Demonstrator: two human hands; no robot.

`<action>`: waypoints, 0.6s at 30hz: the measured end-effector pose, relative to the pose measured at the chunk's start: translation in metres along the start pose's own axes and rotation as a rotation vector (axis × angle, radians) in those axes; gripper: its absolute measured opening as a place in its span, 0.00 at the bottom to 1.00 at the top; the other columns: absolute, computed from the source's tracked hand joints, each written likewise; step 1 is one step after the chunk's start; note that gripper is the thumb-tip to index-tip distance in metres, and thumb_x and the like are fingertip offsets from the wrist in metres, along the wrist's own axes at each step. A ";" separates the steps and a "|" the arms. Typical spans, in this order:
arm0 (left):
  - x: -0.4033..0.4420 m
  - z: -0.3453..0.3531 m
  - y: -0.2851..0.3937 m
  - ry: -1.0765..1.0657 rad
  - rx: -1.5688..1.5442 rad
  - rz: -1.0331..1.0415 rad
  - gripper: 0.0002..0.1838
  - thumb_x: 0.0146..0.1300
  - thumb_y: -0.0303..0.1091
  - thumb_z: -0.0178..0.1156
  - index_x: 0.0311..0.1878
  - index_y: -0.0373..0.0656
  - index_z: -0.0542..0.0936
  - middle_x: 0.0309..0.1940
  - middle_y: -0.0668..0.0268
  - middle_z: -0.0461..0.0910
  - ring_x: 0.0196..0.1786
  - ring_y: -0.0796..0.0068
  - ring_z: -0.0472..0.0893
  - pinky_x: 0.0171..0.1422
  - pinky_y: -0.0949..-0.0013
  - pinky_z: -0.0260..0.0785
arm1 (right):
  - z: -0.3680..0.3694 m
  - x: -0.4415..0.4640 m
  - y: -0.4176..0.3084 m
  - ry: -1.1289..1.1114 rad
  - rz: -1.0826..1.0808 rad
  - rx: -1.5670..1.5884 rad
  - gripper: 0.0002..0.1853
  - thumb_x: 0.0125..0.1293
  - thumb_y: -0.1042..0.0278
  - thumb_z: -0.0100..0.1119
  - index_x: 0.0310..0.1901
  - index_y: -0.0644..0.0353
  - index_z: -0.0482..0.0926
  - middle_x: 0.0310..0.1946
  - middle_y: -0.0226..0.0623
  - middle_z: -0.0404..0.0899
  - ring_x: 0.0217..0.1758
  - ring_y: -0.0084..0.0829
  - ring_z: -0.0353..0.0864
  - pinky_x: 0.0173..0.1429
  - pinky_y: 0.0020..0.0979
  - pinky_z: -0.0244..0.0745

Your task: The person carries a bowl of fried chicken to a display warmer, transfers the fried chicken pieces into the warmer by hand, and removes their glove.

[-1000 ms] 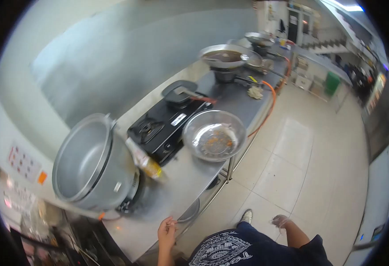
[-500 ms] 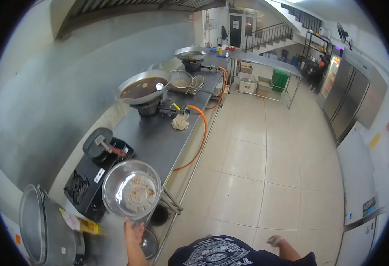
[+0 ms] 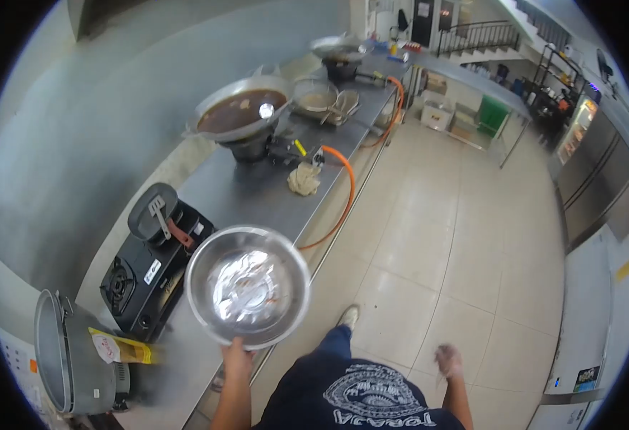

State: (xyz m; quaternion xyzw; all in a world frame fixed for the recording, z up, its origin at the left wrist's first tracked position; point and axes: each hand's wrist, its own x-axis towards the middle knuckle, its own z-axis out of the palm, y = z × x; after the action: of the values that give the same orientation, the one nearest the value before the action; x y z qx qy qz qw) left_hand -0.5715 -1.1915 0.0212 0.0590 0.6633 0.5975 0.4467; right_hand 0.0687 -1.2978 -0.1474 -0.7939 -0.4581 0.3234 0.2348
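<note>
My left hand (image 3: 237, 360) is closed on the near rim of a shiny metal bowl (image 3: 247, 288). The bowl is held up over the counter's front edge, its inside facing me; small orange-brown bits cling to it. Some of my fingers are hidden under the bowl. Off to the right, above the floor, hangs my right hand (image 3: 449, 360); it is blurred and its fingers are hard to make out. Just beyond the bowl sits a black portable gas stove (image 3: 149, 269), carrying a dark square pan (image 3: 144, 215) with a slotted spatula (image 3: 159, 216) across it.
Along the steel counter (image 3: 239, 193) stand a wok of dark liquid (image 3: 243, 115) on a burner, a crumpled cloth (image 3: 304, 179) and wire strainers (image 3: 322, 100). An orange hose (image 3: 350, 190) loops off the edge. A big grey pot (image 3: 78, 358) and a yellow packet (image 3: 124, 349) are at left.
The bowl has come right and is less over the stove, with my left thumb now at its rim. My view has shifted, and a shoe and trouser leg have appeared below.
</note>
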 end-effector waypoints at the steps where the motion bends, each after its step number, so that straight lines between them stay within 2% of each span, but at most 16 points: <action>1: -0.006 0.023 -0.003 -0.046 0.029 0.026 0.29 0.64 0.27 0.57 0.68 0.48 0.65 0.55 0.59 0.77 0.36 0.69 0.81 0.26 0.70 0.69 | -0.023 0.008 -0.072 0.031 0.002 0.063 0.20 0.72 0.62 0.60 0.56 0.71 0.77 0.35 0.43 0.87 0.33 0.29 0.86 0.39 0.32 0.80; 3: -0.021 0.074 -0.001 -0.181 0.007 -0.004 0.28 0.65 0.26 0.56 0.68 0.47 0.64 0.54 0.59 0.77 0.36 0.69 0.81 0.25 0.70 0.69 | -0.054 0.042 -0.171 0.008 -0.099 0.006 0.18 0.73 0.64 0.60 0.56 0.70 0.77 0.39 0.44 0.86 0.35 0.28 0.85 0.41 0.31 0.81; 5: -0.026 0.118 -0.009 -0.273 -0.008 -0.063 0.27 0.65 0.25 0.54 0.68 0.45 0.64 0.52 0.58 0.77 0.36 0.69 0.81 0.25 0.70 0.69 | -0.065 0.082 -0.228 0.027 -0.163 0.269 0.16 0.73 0.66 0.60 0.55 0.69 0.77 0.42 0.45 0.84 0.39 0.28 0.84 0.43 0.31 0.80; 7: -0.020 0.171 -0.015 -0.340 -0.013 -0.135 0.26 0.66 0.24 0.53 0.67 0.43 0.63 0.50 0.58 0.78 0.35 0.70 0.81 0.24 0.70 0.70 | -0.086 0.109 -0.298 0.021 -0.209 0.291 0.13 0.72 0.68 0.61 0.52 0.68 0.79 0.43 0.43 0.83 0.42 0.27 0.83 0.44 0.31 0.80; 9: -0.012 0.234 -0.013 -0.446 0.008 -0.167 0.25 0.66 0.23 0.52 0.67 0.42 0.63 0.49 0.58 0.78 0.36 0.70 0.81 0.24 0.71 0.70 | -0.103 0.137 -0.358 0.139 -0.433 0.035 0.11 0.69 0.71 0.63 0.50 0.63 0.84 0.43 0.45 0.86 0.42 0.38 0.86 0.49 0.36 0.82; 11: -0.016 0.292 -0.001 -0.465 0.064 -0.210 0.24 0.66 0.21 0.52 0.66 0.42 0.63 0.49 0.57 0.78 0.35 0.72 0.81 0.24 0.72 0.71 | -0.113 0.165 -0.410 0.103 -0.506 -0.087 0.11 0.66 0.73 0.67 0.49 0.60 0.85 0.44 0.46 0.85 0.43 0.42 0.85 0.50 0.38 0.82; 12: -0.012 0.319 0.001 -0.499 0.106 -0.199 0.24 0.66 0.21 0.52 0.65 0.41 0.63 0.49 0.57 0.78 0.34 0.73 0.81 0.23 0.73 0.70 | -0.119 0.180 -0.438 0.061 -0.556 -0.142 0.10 0.67 0.70 0.66 0.49 0.59 0.85 0.44 0.46 0.86 0.43 0.43 0.85 0.51 0.39 0.82; 13: -0.009 0.344 0.004 -0.531 0.152 -0.186 0.24 0.66 0.20 0.51 0.65 0.41 0.63 0.49 0.56 0.78 0.34 0.73 0.81 0.23 0.73 0.70 | -0.124 0.196 -0.458 0.015 -0.603 -0.193 0.10 0.68 0.68 0.65 0.49 0.59 0.85 0.43 0.46 0.86 0.43 0.45 0.85 0.52 0.40 0.82; 16: -0.005 0.409 0.010 -0.674 0.248 -0.145 0.25 0.66 0.19 0.51 0.66 0.39 0.62 0.47 0.55 0.78 0.32 0.73 0.80 0.22 0.73 0.70 | -0.107 0.265 -0.455 -0.080 -0.641 -0.519 0.11 0.70 0.64 0.60 0.47 0.59 0.86 0.42 0.47 0.87 0.47 0.46 0.86 0.55 0.42 0.81; 18: -0.011 0.453 0.019 -0.765 0.319 -0.165 0.28 0.66 0.19 0.50 0.69 0.40 0.59 0.50 0.55 0.77 0.34 0.72 0.80 0.24 0.73 0.70 | -0.096 0.305 -0.459 -0.133 -0.485 -0.657 0.13 0.71 0.65 0.56 0.47 0.61 0.86 0.43 0.49 0.87 0.48 0.48 0.88 0.55 0.43 0.82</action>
State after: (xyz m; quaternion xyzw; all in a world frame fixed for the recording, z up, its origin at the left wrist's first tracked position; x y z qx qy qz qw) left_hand -0.2730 -0.8580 0.0942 0.2917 0.5361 0.3847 0.6925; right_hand -0.0119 -0.8212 0.1342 -0.6731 -0.7250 0.1457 0.0084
